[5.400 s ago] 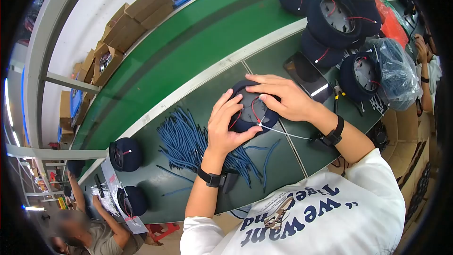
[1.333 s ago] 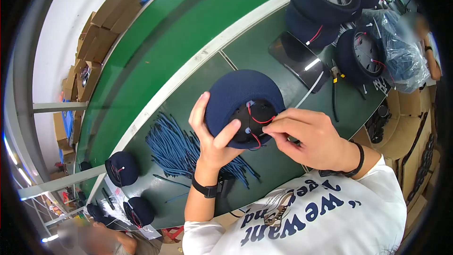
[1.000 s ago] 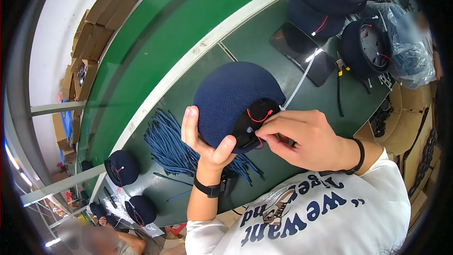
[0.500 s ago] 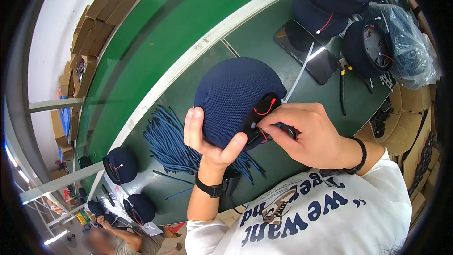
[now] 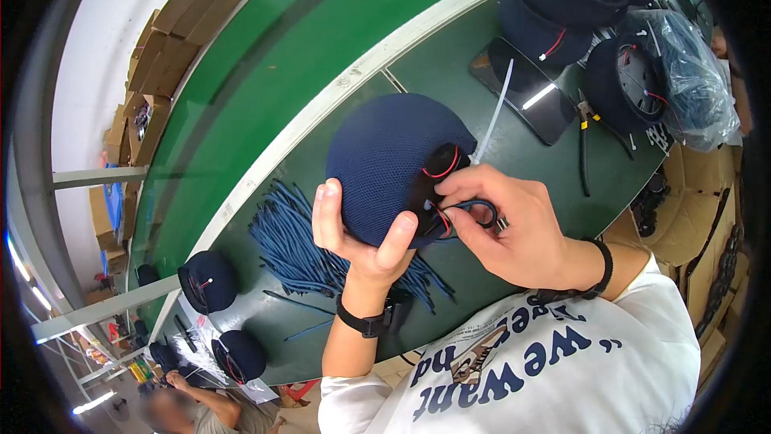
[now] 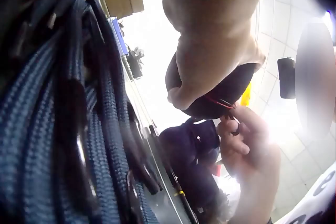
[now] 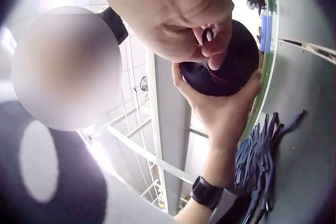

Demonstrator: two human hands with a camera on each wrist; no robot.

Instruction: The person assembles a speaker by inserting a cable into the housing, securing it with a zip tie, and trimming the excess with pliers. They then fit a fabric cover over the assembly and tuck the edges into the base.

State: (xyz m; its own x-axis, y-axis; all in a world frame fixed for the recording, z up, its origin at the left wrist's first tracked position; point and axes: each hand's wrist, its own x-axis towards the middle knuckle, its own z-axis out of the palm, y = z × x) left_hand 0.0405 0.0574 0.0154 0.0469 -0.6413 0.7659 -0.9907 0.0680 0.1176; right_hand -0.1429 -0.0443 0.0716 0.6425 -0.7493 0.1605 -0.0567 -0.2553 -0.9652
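Note:
A navy, fabric-covered round shell is held above the table, its dark opening tilted towards the lower right. My left hand grips it from the lower left, thumb beside the opening. At the opening, my right hand pinches a dark blue cord that loops out past the fingers; a small metallic piece shows by the loop. Red wires come out of the opening, and a white strap sticks up behind it. In the right wrist view, my right fingers hide part of the opening.
Dark blue cords lie piled below the shell. A black glossy panel, cutters and stacked navy shells are to the right, near a plastic bag. Two shells stand left; a person sits beyond.
Since the earliest frame, the shell has come up from the table and turned its opening to the lower right. My right hand has moved to that opening, where a cord loop now shows.

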